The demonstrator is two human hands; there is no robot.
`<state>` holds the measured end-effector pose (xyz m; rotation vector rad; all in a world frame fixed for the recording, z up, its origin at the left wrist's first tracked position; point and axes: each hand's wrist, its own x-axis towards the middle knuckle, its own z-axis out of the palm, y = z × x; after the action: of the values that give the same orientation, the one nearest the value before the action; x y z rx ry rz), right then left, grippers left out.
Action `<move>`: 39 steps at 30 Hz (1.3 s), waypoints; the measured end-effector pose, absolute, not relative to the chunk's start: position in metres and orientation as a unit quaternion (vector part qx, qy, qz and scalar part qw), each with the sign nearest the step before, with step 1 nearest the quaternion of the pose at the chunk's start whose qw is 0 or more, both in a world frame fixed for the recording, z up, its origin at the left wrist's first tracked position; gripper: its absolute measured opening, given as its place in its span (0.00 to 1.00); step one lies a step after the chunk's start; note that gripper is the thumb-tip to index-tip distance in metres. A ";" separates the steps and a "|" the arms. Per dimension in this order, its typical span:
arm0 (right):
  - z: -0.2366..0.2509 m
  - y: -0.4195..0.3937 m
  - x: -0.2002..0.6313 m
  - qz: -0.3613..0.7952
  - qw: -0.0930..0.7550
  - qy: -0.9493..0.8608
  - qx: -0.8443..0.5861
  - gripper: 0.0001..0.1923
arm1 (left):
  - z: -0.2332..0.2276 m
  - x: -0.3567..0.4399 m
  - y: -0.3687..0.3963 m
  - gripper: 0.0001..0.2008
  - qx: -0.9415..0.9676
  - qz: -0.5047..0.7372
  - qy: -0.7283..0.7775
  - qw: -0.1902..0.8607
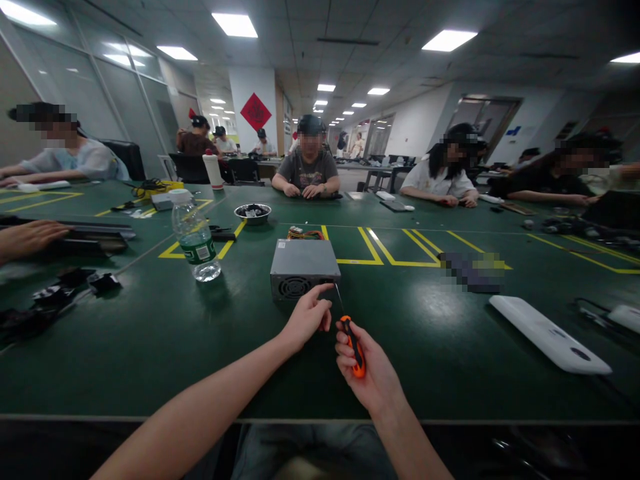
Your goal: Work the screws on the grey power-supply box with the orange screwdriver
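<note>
A grey computer power supply (pixel 306 259) sits on the green table before me, its fan grille facing me and its bundled cables behind it. My right hand (pixel 367 360) is closed round the orange and black handle of a screwdriver (pixel 359 348). The thin shaft points up and away, with its tip near the unit's front right edge; whether it touches cannot be told. My left hand (pixel 309 316) is beside the front face, its index finger stretched out towards the screwdriver tip and the other fingers loosely bent. Nothing shows in that hand.
Left of the power supply stands a water bottle (pixel 199 243), with a metal bowl (pixel 253 213) of small parts farther back. A white elongated device (pixel 549 335) lies to the right. Black parts (pixel 45 300) and another person's hand (pixel 33 240) are at left. Several people sit round the table.
</note>
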<state>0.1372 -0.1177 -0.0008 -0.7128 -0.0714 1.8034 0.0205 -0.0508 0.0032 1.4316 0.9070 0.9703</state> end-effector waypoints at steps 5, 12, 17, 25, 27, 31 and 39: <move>0.002 -0.120 0.138 0.772 0.561 -0.027 -0.297 0.11 | 0.007 0.012 -0.051 0.13 0.741 0.397 0.433 0.325; 0.004 -0.120 0.136 0.754 0.571 -0.031 -0.323 0.08 | 0.016 -0.010 -0.021 0.19 0.825 0.387 0.399 -0.098; 0.007 -0.122 0.131 0.672 0.630 -0.072 -0.382 0.05 | 0.012 -0.009 -0.017 0.19 0.842 0.343 0.405 -0.099; 0.013 -0.120 0.131 0.776 0.534 0.002 -0.336 0.11 | 0.008 -0.010 -0.021 0.21 0.843 0.336 0.411 -0.087; 0.016 -0.119 0.130 0.780 0.534 -0.001 -0.325 0.11 | 0.008 -0.011 -0.021 0.21 0.842 0.336 0.414 -0.084; 0.020 -0.118 0.129 0.764 0.558 -0.002 -0.324 0.07 | 0.009 -0.011 -0.022 0.21 0.845 0.332 0.412 -0.077; 0.020 -0.118 0.133 0.790 0.538 0.054 -0.290 0.08 | 0.008 -0.011 -0.023 0.22 0.843 0.341 0.410 -0.073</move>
<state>0.1326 -0.1183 0.0200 -0.6889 0.1283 1.8798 -0.0109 -0.0227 0.0084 2.7780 1.3529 1.1231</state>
